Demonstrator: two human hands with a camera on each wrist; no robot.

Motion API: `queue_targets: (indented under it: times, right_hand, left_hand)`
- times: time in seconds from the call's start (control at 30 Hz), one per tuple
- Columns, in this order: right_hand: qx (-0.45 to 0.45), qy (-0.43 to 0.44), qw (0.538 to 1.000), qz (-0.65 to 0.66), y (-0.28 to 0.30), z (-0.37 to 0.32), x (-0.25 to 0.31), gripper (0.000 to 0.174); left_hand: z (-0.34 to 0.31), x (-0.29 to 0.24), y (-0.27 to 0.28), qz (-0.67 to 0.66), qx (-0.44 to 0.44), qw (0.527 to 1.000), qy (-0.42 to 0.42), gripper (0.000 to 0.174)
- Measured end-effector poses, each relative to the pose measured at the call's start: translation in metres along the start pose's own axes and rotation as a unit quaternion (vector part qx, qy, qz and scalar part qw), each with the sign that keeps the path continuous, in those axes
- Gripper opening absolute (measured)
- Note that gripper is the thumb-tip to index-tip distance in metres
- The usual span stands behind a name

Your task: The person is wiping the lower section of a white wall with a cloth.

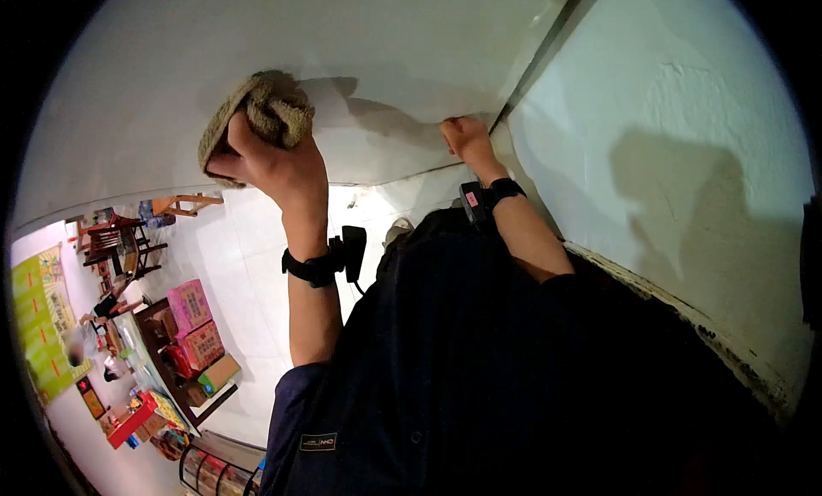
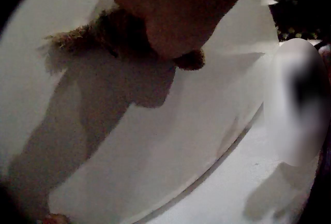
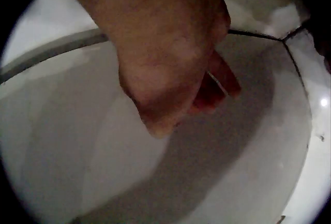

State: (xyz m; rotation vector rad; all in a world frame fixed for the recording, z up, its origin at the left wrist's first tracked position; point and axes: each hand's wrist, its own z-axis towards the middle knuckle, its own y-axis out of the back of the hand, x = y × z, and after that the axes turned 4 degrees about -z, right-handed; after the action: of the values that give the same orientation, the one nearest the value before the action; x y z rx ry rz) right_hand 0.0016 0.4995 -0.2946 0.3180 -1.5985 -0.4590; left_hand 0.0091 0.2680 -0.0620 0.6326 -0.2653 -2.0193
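Observation:
In the head view my left hand (image 1: 287, 175) grips a bunched, fuzzy olive-brown cloth (image 1: 287, 115), with the thumb across its near side. The cloth lies against a large smooth white surface (image 1: 402, 42). The left wrist view shows the cloth (image 2: 121, 32) in shadow, partly hidden behind the hand (image 2: 181, 12). Over to the right, near where the white surface meets the wall, is my right hand (image 1: 469, 141). Its fingers are loosely bent and nothing shows in them; in the right wrist view the hand (image 3: 160, 69) hangs close over the white surface.
A pale wall (image 1: 685, 94) with rough patches rises at the right. Beyond the white surface's edge is a tiled floor (image 1: 257, 273). Pink boxes (image 1: 193, 308) sit at a dark table at the lower left, with wooden chairs (image 1: 120, 243) farther up.

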Motion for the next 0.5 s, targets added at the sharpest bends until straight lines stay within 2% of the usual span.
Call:
queue_targets:
  times: [0.07, 0.13, 0.17, 0.23, 0.27, 0.3, 0.37, 0.43, 0.5]
  right_hand:
    - [0.003, -0.020, 1.000, -0.019, 0.007, -0.005, 0.011, 0.032]
    - [0.003, -0.031, 0.999, -0.036, 0.011, -0.009, 0.020, 0.034]
    - [-0.016, -0.011, 0.999, -0.039, 0.014, -0.013, 0.024, 0.032]
    - [-0.038, 0.013, 0.998, -0.044, 0.019, -0.009, 0.026, 0.030]
    - [-0.030, -0.007, 0.998, -0.053, 0.018, -0.008, 0.026, 0.029]
    - [-0.021, -0.028, 0.997, -0.062, 0.018, -0.008, 0.023, 0.028]
    - [-0.024, 0.002, 0.999, -0.025, 0.018, -0.009, 0.016, 0.031]
    - [-0.023, 0.030, 0.999, 0.013, 0.019, -0.011, 0.020, 0.035]
    - [-0.003, -0.052, 0.996, -0.074, 0.021, -0.009, 0.026, 0.039]
  left_hand:
    - [-0.004, -0.001, 0.002, -0.002, -0.012, 1.000, -0.005, 0.069]
    - [-0.016, 0.000, -0.003, 0.067, 0.027, 0.996, -0.048, 0.057]
    - [-0.022, 0.002, -0.005, 0.080, 0.037, 0.995, -0.039, 0.048]
    - [-0.032, 0.002, -0.004, 0.068, 0.100, 0.992, 0.025, 0.049]
    - [-0.032, -0.003, -0.002, 0.063, 0.103, 0.992, 0.042, 0.052]
    - [-0.031, -0.004, 0.002, 0.064, 0.099, 0.992, 0.043, 0.052]
    - [-0.027, -0.005, 0.008, 0.032, 0.117, 0.992, 0.045, 0.055]
    - [-0.015, -0.008, 0.021, 0.020, 0.114, 0.992, 0.054, 0.055]
    - [0.004, -0.002, 0.035, 0.082, 0.021, 0.996, -0.021, 0.057]
